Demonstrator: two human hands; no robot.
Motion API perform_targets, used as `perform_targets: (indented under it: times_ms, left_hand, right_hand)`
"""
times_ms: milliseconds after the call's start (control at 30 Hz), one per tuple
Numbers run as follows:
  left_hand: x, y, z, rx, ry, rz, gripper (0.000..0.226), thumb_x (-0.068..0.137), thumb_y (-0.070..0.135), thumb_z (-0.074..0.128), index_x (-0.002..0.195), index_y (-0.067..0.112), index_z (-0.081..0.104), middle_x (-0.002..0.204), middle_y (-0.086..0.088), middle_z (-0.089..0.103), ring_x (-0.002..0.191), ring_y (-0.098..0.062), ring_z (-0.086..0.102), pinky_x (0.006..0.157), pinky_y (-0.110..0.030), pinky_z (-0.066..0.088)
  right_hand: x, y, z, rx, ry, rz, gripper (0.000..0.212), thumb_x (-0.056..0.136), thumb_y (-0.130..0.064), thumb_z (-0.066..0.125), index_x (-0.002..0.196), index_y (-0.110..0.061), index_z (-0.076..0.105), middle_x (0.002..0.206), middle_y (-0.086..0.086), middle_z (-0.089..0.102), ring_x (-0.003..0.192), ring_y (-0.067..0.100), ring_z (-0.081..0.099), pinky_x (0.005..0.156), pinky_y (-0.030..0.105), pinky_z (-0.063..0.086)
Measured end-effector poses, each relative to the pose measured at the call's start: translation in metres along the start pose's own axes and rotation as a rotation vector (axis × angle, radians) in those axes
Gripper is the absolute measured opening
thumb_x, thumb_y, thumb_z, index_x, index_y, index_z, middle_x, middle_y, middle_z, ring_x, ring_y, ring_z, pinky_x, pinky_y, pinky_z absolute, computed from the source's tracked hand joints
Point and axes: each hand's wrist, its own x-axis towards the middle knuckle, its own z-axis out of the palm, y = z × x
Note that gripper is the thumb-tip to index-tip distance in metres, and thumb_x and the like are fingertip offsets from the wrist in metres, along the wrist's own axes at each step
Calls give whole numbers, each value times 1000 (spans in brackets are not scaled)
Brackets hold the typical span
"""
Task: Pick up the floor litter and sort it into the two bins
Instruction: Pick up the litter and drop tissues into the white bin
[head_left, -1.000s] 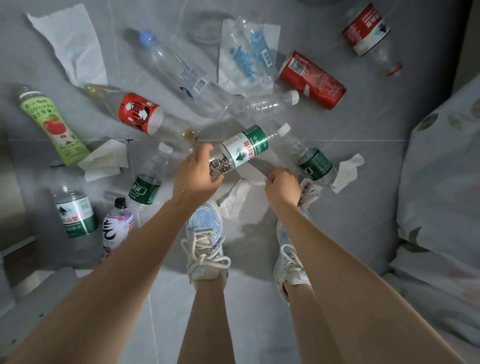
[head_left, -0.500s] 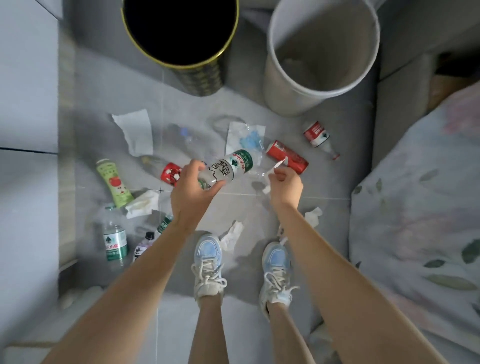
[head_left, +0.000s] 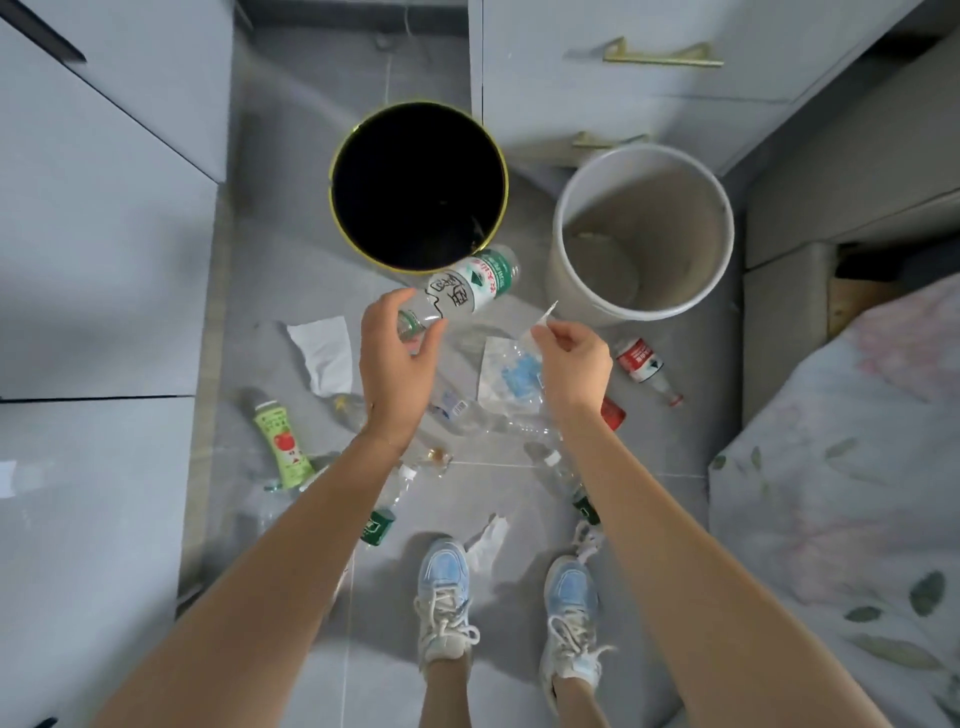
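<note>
My left hand (head_left: 396, 358) grips the lower end of a clear plastic bottle with a green and white label (head_left: 470, 283); the bottle tilts up toward the near rim of the black bin with a gold rim (head_left: 343, 156). My right hand (head_left: 574, 358) pinches a small white paper scrap (head_left: 546, 314) just in front of the white bin (head_left: 722, 228). On the grey floor below lie several bottles, a clear plastic wrapper with blue print (head_left: 511, 371), a white tissue (head_left: 324, 353) and a red can (head_left: 613, 413).
Grey cabinets stand at the left and behind the bins, with brass handles (head_left: 662, 54). A floral bedspread (head_left: 841, 493) fills the right side. A green juice bottle (head_left: 283, 447), a red-labelled bottle (head_left: 644, 364) and a tissue (head_left: 488, 538) lie near my shoes (head_left: 444, 592).
I have straightened up, so the floor litter has dropped away and both bins have come fully into view. Both hands rose and moved forward with the bottle and paper scrap toward the bins.
</note>
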Motion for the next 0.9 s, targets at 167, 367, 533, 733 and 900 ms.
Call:
perform_targets:
  times_ms: [167, 367, 533, 733, 900]
  left_hand:
    - [41, -4, -10, -42, 133, -14, 39, 92, 11, 63, 129, 8, 52, 126, -7, 52, 114, -21, 57, 84, -15, 53]
    - [73, -26, -3, 108, 152, -144, 38, 87, 11, 66, 124, 11, 60, 116, -7, 67, 101, -25, 64, 87, -38, 55]
    - [86, -37, 9, 234, 56, -103, 34, 86, 12, 66, 120, 9, 59, 112, -8, 66, 99, -26, 62, 77, -28, 47]
    - [98, -47, 25, 285, -43, -91, 40, 91, 21, 64, 129, 16, 55, 122, -4, 64, 103, -23, 64, 81, -34, 53]
    - [88, -43, 36, 390, -94, 17, 47, 90, 28, 65, 135, 17, 52, 137, -1, 56, 125, -20, 53, 95, -31, 45]
  right_hand:
    - [17, -25, 12, -9, -22, 8, 16, 90, -21, 63, 101, -13, 71, 87, -6, 66, 83, 10, 61, 77, 21, 45]
    - [32, -24, 32, -21, -70, 8, 15, 88, -23, 63, 98, -16, 71, 91, -4, 70, 86, 10, 63, 78, 24, 49]
    - [40, -13, 38, -29, -89, 15, 10, 87, -22, 63, 93, -18, 69, 86, -6, 68, 78, 6, 61, 71, 18, 44]
    - [49, -7, 30, -15, -43, 7, 13, 87, -21, 61, 95, -15, 70, 82, -8, 67, 73, 2, 59, 60, 9, 42]
    - [62, -8, 16, 38, 14, 11, 7, 86, -18, 62, 81, -21, 66, 72, -12, 63, 74, 8, 59, 71, 18, 47]
